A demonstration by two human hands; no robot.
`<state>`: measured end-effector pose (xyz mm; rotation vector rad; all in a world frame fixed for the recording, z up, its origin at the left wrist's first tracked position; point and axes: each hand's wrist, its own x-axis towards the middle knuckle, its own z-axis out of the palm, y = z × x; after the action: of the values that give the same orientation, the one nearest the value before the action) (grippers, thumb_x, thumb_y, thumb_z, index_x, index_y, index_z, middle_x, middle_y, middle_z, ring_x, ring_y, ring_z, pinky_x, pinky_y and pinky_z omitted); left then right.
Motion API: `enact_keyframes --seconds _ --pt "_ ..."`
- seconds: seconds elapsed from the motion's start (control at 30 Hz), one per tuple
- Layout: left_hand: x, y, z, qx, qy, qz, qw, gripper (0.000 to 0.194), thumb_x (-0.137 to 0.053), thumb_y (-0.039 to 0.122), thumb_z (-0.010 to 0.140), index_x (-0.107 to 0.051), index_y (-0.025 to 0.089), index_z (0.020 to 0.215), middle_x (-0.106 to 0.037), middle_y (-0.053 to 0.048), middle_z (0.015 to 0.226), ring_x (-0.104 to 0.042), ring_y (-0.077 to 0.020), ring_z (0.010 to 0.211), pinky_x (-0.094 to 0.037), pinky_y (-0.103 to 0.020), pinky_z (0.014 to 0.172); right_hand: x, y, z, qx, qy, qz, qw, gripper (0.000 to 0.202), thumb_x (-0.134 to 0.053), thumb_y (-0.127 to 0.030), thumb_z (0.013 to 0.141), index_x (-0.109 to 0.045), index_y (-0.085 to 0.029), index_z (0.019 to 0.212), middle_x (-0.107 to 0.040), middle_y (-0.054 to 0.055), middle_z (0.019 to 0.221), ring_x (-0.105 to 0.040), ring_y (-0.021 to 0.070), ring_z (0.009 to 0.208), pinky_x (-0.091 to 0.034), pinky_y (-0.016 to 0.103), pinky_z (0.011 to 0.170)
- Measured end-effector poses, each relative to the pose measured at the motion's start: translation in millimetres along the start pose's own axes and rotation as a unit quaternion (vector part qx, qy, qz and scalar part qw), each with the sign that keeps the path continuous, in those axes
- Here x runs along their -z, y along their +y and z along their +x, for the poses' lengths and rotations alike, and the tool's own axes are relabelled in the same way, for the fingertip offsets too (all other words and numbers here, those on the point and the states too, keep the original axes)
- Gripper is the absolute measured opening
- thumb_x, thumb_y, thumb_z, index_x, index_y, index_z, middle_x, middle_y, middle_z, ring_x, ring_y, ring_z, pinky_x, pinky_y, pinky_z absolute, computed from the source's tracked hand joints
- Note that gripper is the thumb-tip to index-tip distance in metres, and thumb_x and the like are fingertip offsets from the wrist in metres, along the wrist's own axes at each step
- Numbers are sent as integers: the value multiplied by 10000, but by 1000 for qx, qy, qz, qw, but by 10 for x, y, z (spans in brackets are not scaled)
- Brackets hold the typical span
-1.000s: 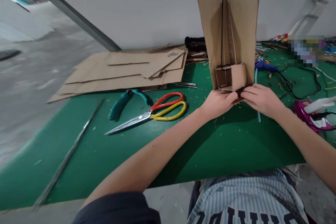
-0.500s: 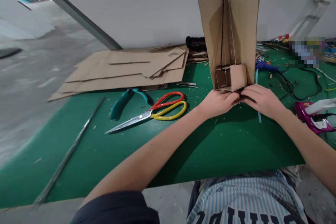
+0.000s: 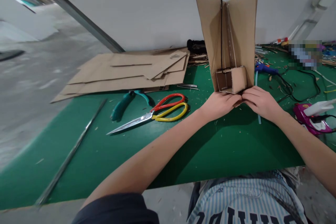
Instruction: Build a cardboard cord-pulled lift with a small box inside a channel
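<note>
Cardboard assembly [image 3: 244, 35] upright, just beyond both hands. Left hand [image 3: 219, 105] and right hand [image 3: 261, 103] pinch its bottom edge, close together; underside of grip hidden. Blue glue gun [image 3: 266, 69] just right of it; scissors [image 3: 147, 116] left, on green table [image 3: 223, 154].

brown cardboard [image 3: 243, 35], green table [image 3: 225, 154], blue-striped shirt [image 3: 228, 201]

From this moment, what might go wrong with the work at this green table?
The tall V-folded brown cardboard piece might tip or bend, since the left hand and right hand meet only at its lower front. The left forearm might knock the steel scissors with red and yellow handles, which lie close beside it.
</note>
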<state>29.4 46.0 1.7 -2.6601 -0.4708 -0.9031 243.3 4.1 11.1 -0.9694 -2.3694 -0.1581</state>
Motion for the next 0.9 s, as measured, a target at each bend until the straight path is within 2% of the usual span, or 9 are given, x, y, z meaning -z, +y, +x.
enact_keyframes --seconds 0.13,0.3,0.4,0.53,0.9 --pt "-4 2 1 4 8 0 1000 239 -481 295 1015 -650 146 936 -741 -32 762 -700 -145 662 -491 -238 584 -27 -13 0 -6 13 -6 1000 242 -455 -217 1000 -692 -189 956 -717 88 932 -604 220 838 -537 394 803" --pt "-11 -18 9 -9 46 7 999 248 -482 297 1015 -637 130 920 -727 -30 729 -693 -149 630 -464 -241 545 -82 4 -30 -24 40 1 999 191 -481 -201 987 -670 -183 969 -714 87 953 -613 225 880 -535 383 810" --pt "-10 -20 11 -10 52 15 998 261 -482 300 1016 -640 132 894 -708 -22 693 -687 -147 624 -454 -242 535 -100 18 -45 -43 35 14 998 133 -524 -180 961 -657 -185 954 -702 82 943 -612 226 881 -530 374 786" --pt "-5 -15 11 -17 48 29 998 265 -473 288 1019 -640 138 877 -701 -17 680 -680 -136 619 -453 -233 541 -99 22 -49 -41 23 19 999 116 -535 -187 958 -650 -193 946 -699 78 942 -612 221 883 -526 369 779" --pt "-11 -23 46 -10 79 43 996 248 -452 264 1019 -615 147 874 -694 -2 673 -667 -128 594 -432 -238 511 -80 -18 -28 -26 62 -7 998 125 -531 -163 952 -649 -183 986 -710 88 986 -633 221 873 -539 375 789"
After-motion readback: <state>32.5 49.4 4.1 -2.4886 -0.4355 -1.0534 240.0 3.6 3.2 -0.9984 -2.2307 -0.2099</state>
